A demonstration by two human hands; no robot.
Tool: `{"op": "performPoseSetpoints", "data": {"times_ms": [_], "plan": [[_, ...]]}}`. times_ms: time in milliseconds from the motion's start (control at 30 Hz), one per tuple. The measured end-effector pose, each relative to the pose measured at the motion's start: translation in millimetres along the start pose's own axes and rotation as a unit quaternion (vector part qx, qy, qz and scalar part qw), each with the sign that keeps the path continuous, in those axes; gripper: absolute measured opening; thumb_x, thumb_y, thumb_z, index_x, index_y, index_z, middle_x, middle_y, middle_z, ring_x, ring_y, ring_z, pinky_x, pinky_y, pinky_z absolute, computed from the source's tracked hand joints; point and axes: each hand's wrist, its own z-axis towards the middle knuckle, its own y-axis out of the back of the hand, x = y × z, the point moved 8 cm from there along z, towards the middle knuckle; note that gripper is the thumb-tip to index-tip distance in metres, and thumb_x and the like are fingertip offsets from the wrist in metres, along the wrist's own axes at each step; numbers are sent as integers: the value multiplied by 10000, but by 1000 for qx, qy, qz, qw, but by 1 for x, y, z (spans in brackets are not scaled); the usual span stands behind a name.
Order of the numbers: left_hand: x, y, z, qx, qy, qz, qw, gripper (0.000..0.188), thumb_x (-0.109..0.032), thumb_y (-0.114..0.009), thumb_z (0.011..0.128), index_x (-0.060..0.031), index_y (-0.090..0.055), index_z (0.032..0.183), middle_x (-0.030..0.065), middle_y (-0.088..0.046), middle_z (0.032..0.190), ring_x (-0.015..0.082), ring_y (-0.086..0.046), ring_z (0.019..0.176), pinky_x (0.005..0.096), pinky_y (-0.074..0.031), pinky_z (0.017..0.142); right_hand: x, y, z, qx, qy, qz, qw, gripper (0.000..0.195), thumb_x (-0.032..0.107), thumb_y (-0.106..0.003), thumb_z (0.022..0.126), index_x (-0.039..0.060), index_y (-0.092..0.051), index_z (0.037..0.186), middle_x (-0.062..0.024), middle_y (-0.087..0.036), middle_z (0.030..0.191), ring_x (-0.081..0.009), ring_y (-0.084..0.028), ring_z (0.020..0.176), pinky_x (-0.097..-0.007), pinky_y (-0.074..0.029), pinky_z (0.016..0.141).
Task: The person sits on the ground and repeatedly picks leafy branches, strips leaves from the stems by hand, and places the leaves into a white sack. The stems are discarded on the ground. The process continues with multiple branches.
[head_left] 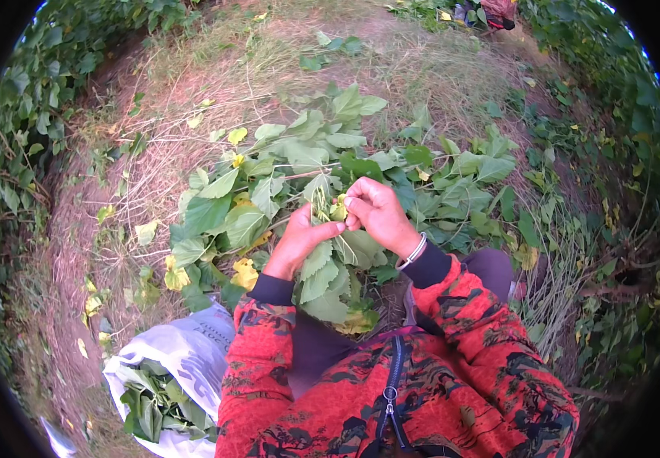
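My left hand (pixel 300 239) grips a bunch of broad green leaves (pixel 325 280); their pale stems rise between thumb and fingers, and the blades hang below the palm. Close beside it, my right hand (pixel 380 213) pinches a small yellowish leaf (pixel 338 209) between thumb and fingertips, right by the stems. Under and beyond both hands lies a heap of cut leafy branches (pixel 301 150), with some yellow leaves (pixel 244 273) among the green. The fingers of my left hand are partly hidden behind the leaves.
A white woven sack (pixel 192 338), printed with writing, lies open at my lower left with green leaves (pixel 161 401) inside. Leafy bushes (pixel 26 114) line both sides of the dry grass ground (pixel 192 80). Bare thin stems (pixel 559 292) lie at the right. A reddish bundle (pixel 500 12) sits far off.
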Motion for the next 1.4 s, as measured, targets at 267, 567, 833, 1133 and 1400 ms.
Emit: {"op": "performPoseSetpoints", "data": {"times_ms": [267,567,833,1133,1400], "plan": [[-2,-1,-4,16,17,69,997,559,-74,-727,718,3,-521,1232,31,-600,1104,124,-554,998,281,-431,910,28,33,3,-54,10,56,997,70,53,-548,886,4,-510,852,-48,-582,744,-107,-579,567,-251,-492,503],[7,-13,1,63,32,102,992,585,-81,-722,713,-15,-508,1254,34,-591,1112,127,-543,1010,286,-422,917,5,14,-6,38,138,-326,934,117,103,-649,845,18,-569,844,-25,-514,703,-87,-491,636,-273,-405,565],[9,-11,0,78,50,149,984,470,-51,-711,718,-21,-576,1168,19,-618,1046,108,-549,971,271,-432,895,22,55,3,-26,69,-231,970,137,124,-627,846,10,-578,787,-31,-524,655,-110,-489,612,-284,-408,587],[11,43,-1,-118,23,68,990,274,-19,-643,760,-25,-614,1032,3,-618,905,92,-566,797,245,-468,742,31,148,-2,-98,33,-330,938,139,132,-610,833,2,-596,785,-50,-567,688,-161,-520,627,-304,-428,612],[-33,95,-30,-304,-153,-93,936,230,84,-461,721,-13,-524,920,147,-638,919,204,-606,882,323,-488,823,-49,223,-14,16,-193,-656,729,236,248,-621,757,71,-664,907,-170,-661,951,-354,-623,929,-433,-479,800]]}}
